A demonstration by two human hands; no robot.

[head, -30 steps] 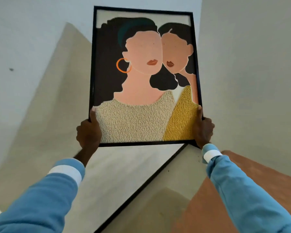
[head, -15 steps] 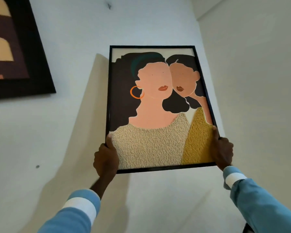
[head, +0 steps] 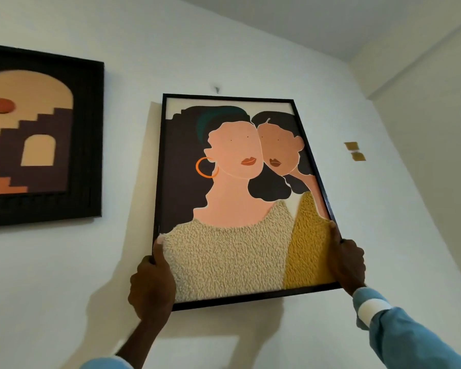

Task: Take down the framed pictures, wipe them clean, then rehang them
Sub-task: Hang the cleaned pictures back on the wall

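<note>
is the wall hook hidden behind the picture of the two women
No, the wall hook shows just above the top edge of the framed picture that the left hand and right hand grip.

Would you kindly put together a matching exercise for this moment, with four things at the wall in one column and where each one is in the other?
Things:
1. portrait picture
2. arch picture
3. wall hook
4. yellow patches

Places:
A. hanging on the wall, far left
B. on the wall, right of the portrait
C. just above the portrait's top edge
D. held near its lower corners by the left hand and right hand

Pairs: 1-D, 2-A, 3-C, 4-B.
</note>
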